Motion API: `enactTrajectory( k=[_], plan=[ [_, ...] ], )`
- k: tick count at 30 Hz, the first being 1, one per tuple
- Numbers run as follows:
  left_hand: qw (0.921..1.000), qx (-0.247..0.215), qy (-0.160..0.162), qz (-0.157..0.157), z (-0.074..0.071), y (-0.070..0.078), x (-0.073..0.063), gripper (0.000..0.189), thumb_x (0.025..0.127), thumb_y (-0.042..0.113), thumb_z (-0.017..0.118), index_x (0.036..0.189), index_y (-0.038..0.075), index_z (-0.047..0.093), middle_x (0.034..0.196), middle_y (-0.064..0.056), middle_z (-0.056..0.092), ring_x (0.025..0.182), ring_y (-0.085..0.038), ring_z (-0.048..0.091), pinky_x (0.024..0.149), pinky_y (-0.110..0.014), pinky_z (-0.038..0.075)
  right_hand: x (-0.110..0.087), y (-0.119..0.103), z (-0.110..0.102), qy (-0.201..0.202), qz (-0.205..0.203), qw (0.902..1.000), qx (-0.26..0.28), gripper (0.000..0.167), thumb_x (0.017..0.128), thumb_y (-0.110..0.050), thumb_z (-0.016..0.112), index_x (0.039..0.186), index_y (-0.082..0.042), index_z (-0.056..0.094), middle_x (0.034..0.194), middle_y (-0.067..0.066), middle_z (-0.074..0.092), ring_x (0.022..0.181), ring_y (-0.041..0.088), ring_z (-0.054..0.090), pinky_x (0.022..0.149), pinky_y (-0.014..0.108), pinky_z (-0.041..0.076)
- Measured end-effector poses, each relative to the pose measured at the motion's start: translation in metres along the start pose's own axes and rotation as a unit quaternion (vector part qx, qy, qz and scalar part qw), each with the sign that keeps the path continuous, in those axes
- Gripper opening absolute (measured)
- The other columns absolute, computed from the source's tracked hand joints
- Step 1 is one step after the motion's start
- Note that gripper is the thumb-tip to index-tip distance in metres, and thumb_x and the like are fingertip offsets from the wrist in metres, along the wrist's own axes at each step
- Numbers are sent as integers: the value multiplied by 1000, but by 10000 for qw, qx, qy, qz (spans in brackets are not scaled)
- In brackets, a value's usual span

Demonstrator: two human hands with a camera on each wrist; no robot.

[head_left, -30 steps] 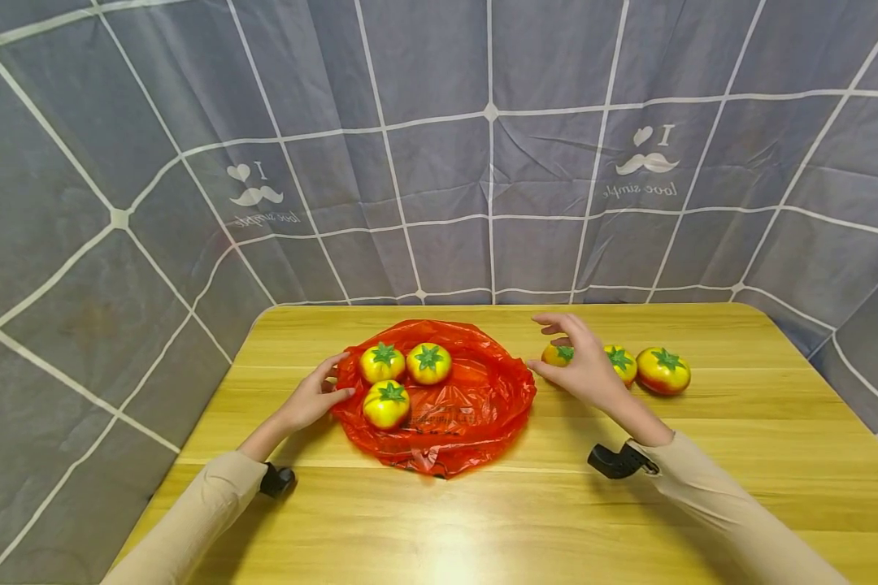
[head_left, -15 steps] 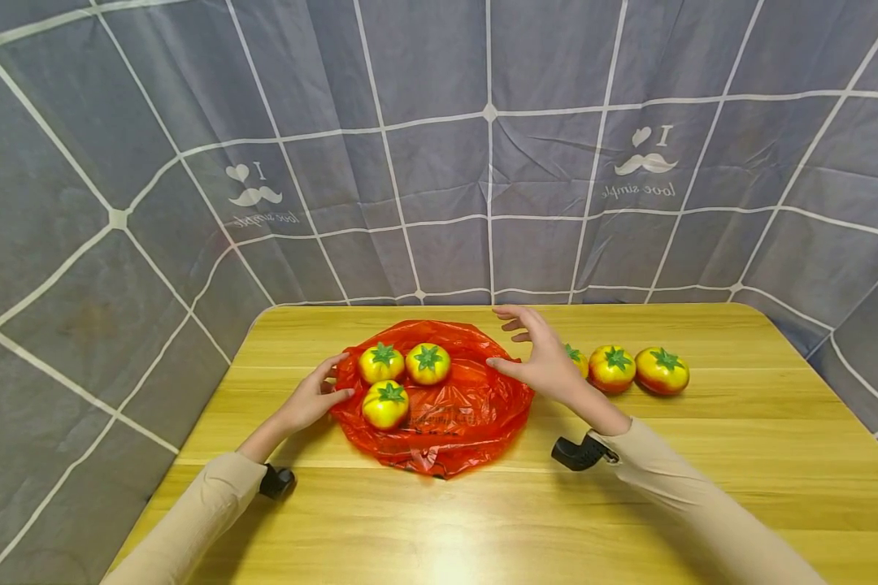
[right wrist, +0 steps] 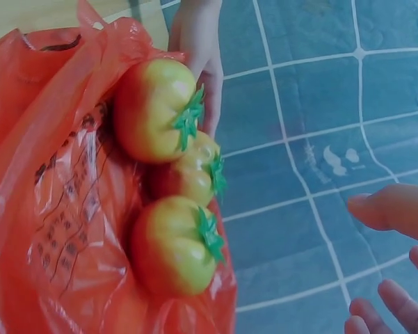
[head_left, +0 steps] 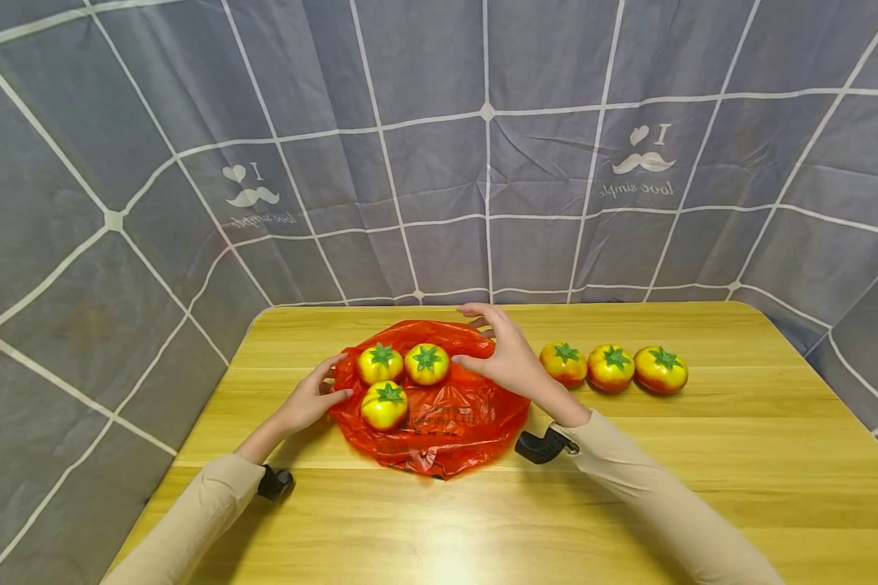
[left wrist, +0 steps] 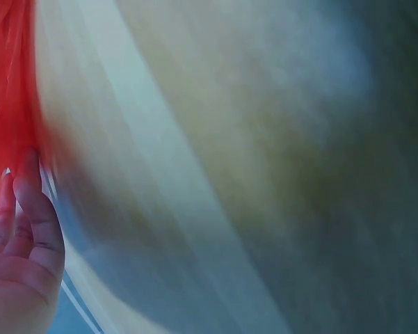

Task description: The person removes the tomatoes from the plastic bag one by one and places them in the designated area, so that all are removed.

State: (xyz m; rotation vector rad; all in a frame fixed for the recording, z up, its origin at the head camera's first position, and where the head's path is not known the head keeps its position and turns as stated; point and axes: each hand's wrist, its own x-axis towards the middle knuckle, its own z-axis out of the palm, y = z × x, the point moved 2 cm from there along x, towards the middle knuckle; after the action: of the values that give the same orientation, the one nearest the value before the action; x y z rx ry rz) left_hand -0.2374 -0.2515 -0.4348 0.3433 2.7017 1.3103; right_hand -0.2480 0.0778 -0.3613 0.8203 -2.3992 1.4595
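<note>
A red plastic bag (head_left: pixel 468 414) lies spread out on the table, its mouth facing up. Three yellow-red toy tomatoes with green leaf tops, one of them the front tomato (head_left: pixel 384 405), sit in its left half. My left hand (head_left: pixel 303 402) is at the bag's left edge, thumb and fingers spread; in the left wrist view its fingers (left wrist: pixel 30 202) touch the red plastic. Over the bag's right part is my right hand (head_left: pixel 512 364), holding nothing, thumb apart from the loosely bent fingers. The right wrist view shows that thumb (right wrist: pixel 393 209) away from the tomatoes.
Right of the bag, three more toy tomatoes stand in a row: a near one (head_left: pixel 563 364), a middle one (head_left: pixel 610 368) and an end one (head_left: pixel 661 370). A grey checked curtain (head_left: pixel 439 162) hangs behind and beside the wooden table (head_left: pixel 739 487).
My right hand has moved left from beside the row of tomatoes to over the bag, uncovering the row's near tomato. The left hand, bag and tomatoes have stayed put.
</note>
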Motion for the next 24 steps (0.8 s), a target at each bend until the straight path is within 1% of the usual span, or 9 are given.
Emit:
enactTrajectory(
  k=[3,8,10,17,21,24],
  plan=[
    [10000,-7,-13,-8,0,0,0,63,94,13,60,146,0,29,130,-31,48,104,-38,58,89,-44,52,3,0,5,-35,-4,10000,-31,64,73,-7,81,131,-7,51,127,13,54,113,35,53,93,51,49],
    [10000,-26,-28,-20,0,0,0,63,93,13,60,146,-1,29,129,-31,48,103,-37,59,88,-43,52,9,-2,14,-193,149,9997,-82,65,74,-9,81,131,-7,51,128,14,53,112,31,53,95,51,47],
    [10000,-29,-30,-16,0,0,0,63,93,13,60,146,-1,29,128,-31,48,103,-37,59,87,-42,53,11,-3,17,-281,194,9993,-118,65,73,-9,82,131,-6,51,129,15,53,112,32,54,95,51,47],
    [10000,-45,-8,-4,-1,-1,1,63,93,12,60,146,-1,29,127,-31,49,102,-37,59,87,-42,53,21,-4,29,-610,369,9970,-317,67,71,-7,83,131,-8,52,130,16,51,115,38,53,96,52,45],
    [10000,-18,23,-10,-1,-2,1,62,93,11,60,146,0,30,127,-31,49,100,-36,60,84,-38,53,26,0,34,-898,548,9932,-499,67,72,-8,82,131,-7,52,131,19,52,119,38,50,98,51,44],
    [10000,-6,35,-38,-1,-2,1,62,93,11,60,146,0,31,127,-31,49,100,-36,60,82,-35,52,29,5,38,-1063,684,9906,-526,68,72,-7,82,132,-5,51,133,20,51,121,39,49,99,50,44]
  ],
)
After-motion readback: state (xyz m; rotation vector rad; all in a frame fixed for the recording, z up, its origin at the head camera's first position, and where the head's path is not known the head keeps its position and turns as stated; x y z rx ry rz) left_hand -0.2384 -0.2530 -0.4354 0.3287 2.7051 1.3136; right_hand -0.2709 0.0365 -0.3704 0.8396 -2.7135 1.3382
